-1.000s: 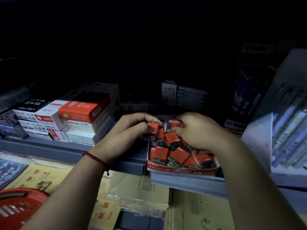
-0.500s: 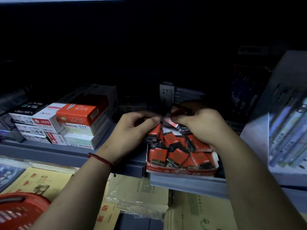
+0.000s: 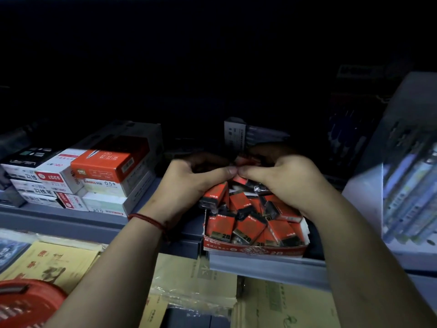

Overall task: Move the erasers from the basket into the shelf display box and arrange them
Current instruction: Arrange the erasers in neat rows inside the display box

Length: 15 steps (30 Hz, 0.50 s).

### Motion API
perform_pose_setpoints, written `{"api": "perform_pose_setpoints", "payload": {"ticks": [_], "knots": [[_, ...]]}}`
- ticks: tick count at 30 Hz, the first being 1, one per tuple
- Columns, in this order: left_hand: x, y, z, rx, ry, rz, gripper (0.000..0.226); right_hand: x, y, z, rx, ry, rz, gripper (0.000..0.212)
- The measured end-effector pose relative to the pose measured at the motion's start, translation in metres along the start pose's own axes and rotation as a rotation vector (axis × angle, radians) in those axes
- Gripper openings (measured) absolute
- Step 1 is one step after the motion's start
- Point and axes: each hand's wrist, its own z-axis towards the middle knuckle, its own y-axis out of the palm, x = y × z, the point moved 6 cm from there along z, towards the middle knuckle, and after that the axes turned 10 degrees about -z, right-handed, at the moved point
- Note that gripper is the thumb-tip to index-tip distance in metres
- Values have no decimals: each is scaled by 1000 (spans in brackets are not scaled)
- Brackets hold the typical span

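Dim shelf [image 3: 94,223]: I see the left hand [image 3: 196,183] and right hand [image 3: 281,178] have lifted from the display box [image 3: 253,250], thumbs now touching, each gripping erasers [image 3: 248,224] over its far end. The rest lie jumbled inside, so I judge the arranging unfinished.

light: dim, upper half near black | glare: faint on plastic wrap | blur: right edge smeared
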Motion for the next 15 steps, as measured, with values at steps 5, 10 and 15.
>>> {"api": "perform_pose_setpoints", "payload": {"ticks": [5, 10, 15], "knots": [[-4, -5, 1, 85, -3, -35, 16, -8, -1, 5, 134, -174, 62, 11], [-6, -4, 1, 93, -18, -75, 19, -8, -4, 6, 227, -224, 217, 22], [-6, -4, -1, 50, -18, -14, 21, -9, -3, 10, 299, -238, 116, 18]]}}
